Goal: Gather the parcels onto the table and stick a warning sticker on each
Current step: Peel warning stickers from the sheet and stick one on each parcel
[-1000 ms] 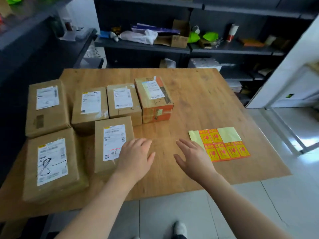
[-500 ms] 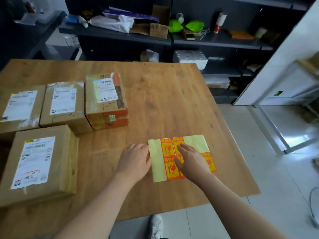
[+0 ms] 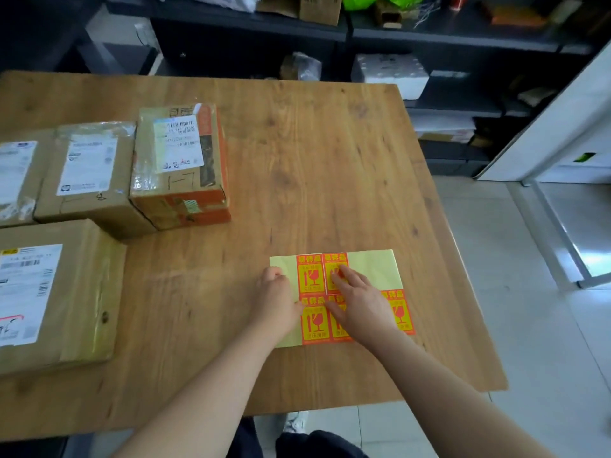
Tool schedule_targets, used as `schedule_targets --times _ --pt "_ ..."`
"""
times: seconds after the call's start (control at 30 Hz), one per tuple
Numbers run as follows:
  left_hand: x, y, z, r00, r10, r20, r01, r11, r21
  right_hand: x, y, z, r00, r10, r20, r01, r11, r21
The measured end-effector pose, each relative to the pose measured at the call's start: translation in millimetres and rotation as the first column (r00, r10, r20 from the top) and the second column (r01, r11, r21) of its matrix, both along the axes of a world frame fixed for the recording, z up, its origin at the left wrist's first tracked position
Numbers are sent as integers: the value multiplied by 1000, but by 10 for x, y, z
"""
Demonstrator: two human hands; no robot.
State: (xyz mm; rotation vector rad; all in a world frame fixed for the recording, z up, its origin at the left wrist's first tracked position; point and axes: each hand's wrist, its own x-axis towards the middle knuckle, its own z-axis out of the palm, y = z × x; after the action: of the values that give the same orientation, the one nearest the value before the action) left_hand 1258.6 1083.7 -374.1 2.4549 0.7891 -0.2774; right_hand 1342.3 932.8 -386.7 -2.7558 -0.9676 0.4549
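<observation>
Two hands pin the sticker sheet to wooden table: right hand flat, left hand curled.

- The left hand rested knuckles-up on the left edge of the pale yellow paper sticker sheet, its fingers curled under; whether it gripped the sheet could not be told.
- The right hand lay flat on the sheet's middle, fingers straight and spread.
- The bare left forearm and right forearm reached in from the sheet's near side.
</observation>
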Motion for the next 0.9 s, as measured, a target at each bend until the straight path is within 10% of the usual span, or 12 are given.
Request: schedule_targets --times 0.6,0.9 --pt "2 -209 -2 938 342 64 -336 938 -81 -16 -34 -113 1000 18 -17 -18 1000 16" --pt "-158 -109 -72 759 641 -116 -536 512 -671 -35 -38 -81 999 -7 -42 11 997 78"
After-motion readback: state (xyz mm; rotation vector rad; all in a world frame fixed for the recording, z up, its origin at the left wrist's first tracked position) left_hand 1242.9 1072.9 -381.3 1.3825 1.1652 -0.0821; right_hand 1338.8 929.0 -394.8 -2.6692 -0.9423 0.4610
